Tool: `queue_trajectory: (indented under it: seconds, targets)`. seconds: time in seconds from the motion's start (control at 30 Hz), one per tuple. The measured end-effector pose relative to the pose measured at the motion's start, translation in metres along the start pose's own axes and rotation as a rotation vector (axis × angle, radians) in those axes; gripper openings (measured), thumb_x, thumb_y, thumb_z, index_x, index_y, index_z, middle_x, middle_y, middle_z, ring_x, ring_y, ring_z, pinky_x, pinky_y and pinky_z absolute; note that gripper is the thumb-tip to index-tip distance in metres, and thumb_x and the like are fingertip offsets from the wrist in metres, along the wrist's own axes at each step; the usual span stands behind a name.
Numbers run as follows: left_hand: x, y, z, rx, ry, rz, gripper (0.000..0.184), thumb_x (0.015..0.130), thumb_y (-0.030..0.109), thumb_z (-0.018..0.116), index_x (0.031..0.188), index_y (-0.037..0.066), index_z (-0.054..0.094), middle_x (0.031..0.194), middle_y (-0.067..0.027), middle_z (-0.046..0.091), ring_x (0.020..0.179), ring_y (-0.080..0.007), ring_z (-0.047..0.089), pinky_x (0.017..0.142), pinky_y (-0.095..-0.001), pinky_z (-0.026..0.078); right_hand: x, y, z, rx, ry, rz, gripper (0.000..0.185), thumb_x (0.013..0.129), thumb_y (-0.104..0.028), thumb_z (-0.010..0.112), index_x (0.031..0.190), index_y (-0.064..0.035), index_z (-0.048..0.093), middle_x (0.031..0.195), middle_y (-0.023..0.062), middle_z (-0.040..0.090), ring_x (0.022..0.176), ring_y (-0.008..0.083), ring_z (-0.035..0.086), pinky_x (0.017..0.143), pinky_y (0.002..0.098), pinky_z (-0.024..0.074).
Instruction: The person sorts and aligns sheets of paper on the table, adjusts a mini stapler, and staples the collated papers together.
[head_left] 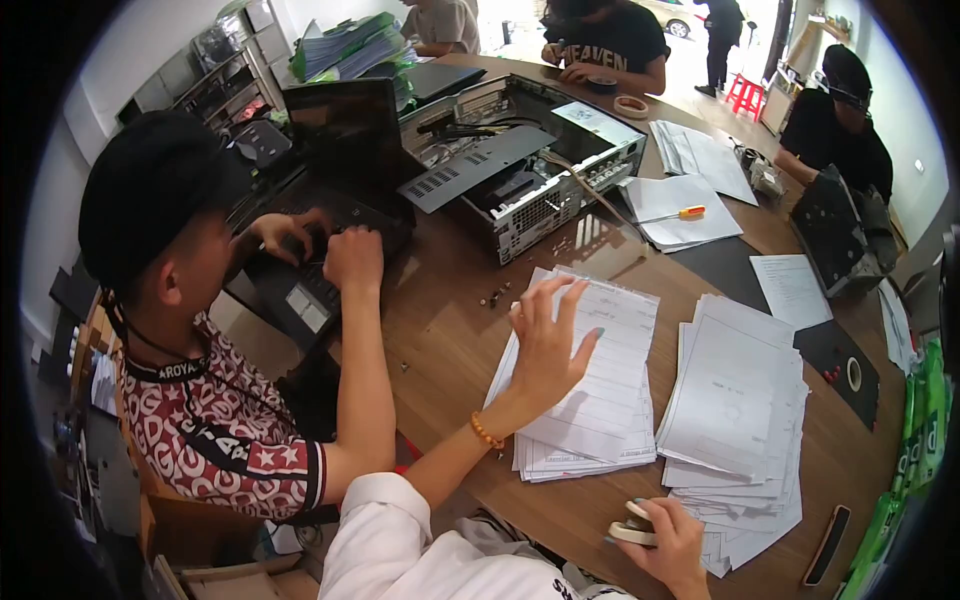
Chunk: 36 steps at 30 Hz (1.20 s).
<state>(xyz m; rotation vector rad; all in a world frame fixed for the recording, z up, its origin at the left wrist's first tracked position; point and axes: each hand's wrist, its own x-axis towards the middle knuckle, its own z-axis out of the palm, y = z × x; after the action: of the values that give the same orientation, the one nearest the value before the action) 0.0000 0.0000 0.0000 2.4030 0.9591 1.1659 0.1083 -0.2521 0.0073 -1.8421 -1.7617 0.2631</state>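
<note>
Cream-coloured roll of tape, as best I can identify it, is grasped in my right hand, thumb and fingers closed about its rim. Right of that grip lies a phone, untouched. Just beyond the grip rests the right-hand stack of sheets, its near corners fanned. Ahead and to the left of the grip is the left-hand stack of sheets. My left hand is above it, released, fingers spread; contact with the top sheet cannot be confirmed.

Progress, in my judgement: the sheets are gathered into two stacks; the edges of both remain unsquared, and I can make out no strip of tape on either.

Past the left hand lie loose screws; farther off stands a computer case, internals exposed. Beyond the right-hand stack, a screwdriver lies on other papers.
</note>
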Motion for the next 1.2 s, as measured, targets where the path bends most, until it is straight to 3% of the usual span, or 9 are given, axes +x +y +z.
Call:
queue_trajectory:
  seconds: [0.07, 0.23, 0.53, 0.7, 0.77, 0.87, 0.97, 1.1, 1.2]
  targets:
    - [0.0, 0.002, 0.0, 0.037, 0.072, -0.038, 0.051, 0.069, 0.015, 0.064, 0.116, 0.012, 0.043, 0.117, -0.0083, 0.038, 0.11, -0.0274, 0.032, 0.088, -0.0403, 0.024, 0.006, -0.01, -0.002, -0.05, -0.07, -0.038, 0.048, 0.054, -0.022, 0.077, 0.092, -0.0019, 0.056, 0.08, 0.0097, 0.055, 0.065, 0.0223, 0.057, 0.052, 0.0296, 0.0474]
    - [0.0, -0.002, -0.004, 0.04, 0.046, 0.009, 0.04, 0.067, 0.012, 0.064, 0.106, 0.011, 0.052, 0.114, -0.0077, 0.042, 0.109, -0.0267, 0.034, 0.089, -0.0409, 0.025, 0.012, 0.0, 0.019, -0.074, 0.068, -0.104, 0.044, 0.058, -0.021, 0.074, 0.092, 0.0, 0.055, 0.082, 0.0089, 0.054, 0.063, 0.0208, 0.054, 0.049, 0.0283, 0.0452]
    - [0.0, 0.009, 0.0, 0.16, 0.011, 0.104, 0.031, 0.067, 0.002, 0.059, 0.097, 0.008, 0.056, 0.112, -0.0098, 0.047, 0.109, -0.0265, 0.038, 0.091, -0.0372, 0.027, -0.002, 0.027, -0.033, -0.196, 0.54, -0.05, 0.046, 0.057, -0.022, 0.074, 0.094, -0.002, 0.055, 0.082, 0.0069, 0.054, 0.062, 0.0194, 0.054, 0.05, 0.0276, 0.0455]
    - [-0.006, 0.015, -0.003, 0.171, -0.041, 0.138, 0.029, 0.069, -0.001, 0.056, 0.098, 0.006, 0.056, 0.113, -0.0098, 0.046, 0.111, -0.0268, 0.036, 0.091, -0.0402, 0.028, -0.012, 0.025, -0.039, -0.254, 0.617, -0.015, 0.04, 0.059, -0.018, 0.07, 0.094, -0.0061, 0.055, 0.093, 0.0065, 0.053, 0.081, 0.0191, 0.053, 0.068, 0.031, 0.0453]
    - [-0.003, -0.001, 0.003, 0.159, -0.038, 0.21, 0.028, 0.071, 0.001, 0.056, 0.098, 0.006, 0.056, 0.113, -0.0097, 0.046, 0.111, -0.0269, 0.037, 0.091, -0.0406, 0.028, -0.01, 0.032, -0.037, -0.461, 0.638, -0.151, 0.039, 0.065, -0.014, 0.063, 0.102, -0.0111, 0.051, 0.106, 0.0055, 0.05, 0.099, 0.0183, 0.047, 0.086, 0.0369, 0.0386]
    - [-0.002, -0.01, 0.008, 0.199, -0.025, 0.239, 0.025, 0.074, 0.005, 0.055, 0.099, 0.006, 0.056, 0.113, -0.0098, 0.046, 0.11, -0.0269, 0.038, 0.091, -0.0404, 0.029, -0.008, 0.042, -0.033, -0.649, 0.715, -0.115, 0.045, 0.071, -0.012, 0.055, 0.115, -0.0171, 0.045, 0.119, 0.0063, 0.043, 0.113, 0.0211, 0.039, 0.097, 0.0426, 0.0286]
    - [-0.005, 0.002, 0.008, 0.267, 0.002, 0.204, 0.023, 0.078, 0.009, 0.053, 0.1, 0.005, 0.055, 0.112, -0.0108, 0.047, 0.108, -0.0265, 0.04, 0.091, -0.0386, 0.03, -0.008, 0.054, -0.043, -0.634, 0.645, 0.127, 0.047, 0.079, -0.008, 0.047, 0.123, -0.0222, 0.041, 0.125, 0.007, 0.038, 0.116, 0.0228, 0.037, 0.097, 0.0445, 0.0283]
    - [-0.006, -0.007, 0.01, 0.19, -0.044, 0.211, 0.024, 0.076, 0.007, 0.055, 0.1, 0.005, 0.055, 0.112, -0.0113, 0.047, 0.107, -0.0264, 0.04, 0.091, -0.0386, 0.03, -0.01, 0.083, -0.012, -0.6, 0.484, 0.347, 0.055, 0.077, -0.007, 0.049, 0.128, -0.0181, 0.033, 0.13, 0.0125, 0.033, 0.12, 0.0269, 0.033, 0.095, 0.0528, 0.0266]
    - [-0.005, -0.018, 0.015, 0.173, -0.019, 0.256, 0.025, 0.074, 0.006, 0.056, 0.099, 0.005, 0.055, 0.11, -0.0117, 0.049, 0.106, -0.0265, 0.041, 0.091, -0.0386, 0.03, -0.009, 0.085, -0.006, -0.621, 0.497, 0.299, 0.054, 0.077, -0.008, 0.05, 0.128, -0.0144, 0.032, 0.129, 0.0155, 0.033, 0.12, 0.0283, 0.033, 0.091, 0.0547, 0.0276]
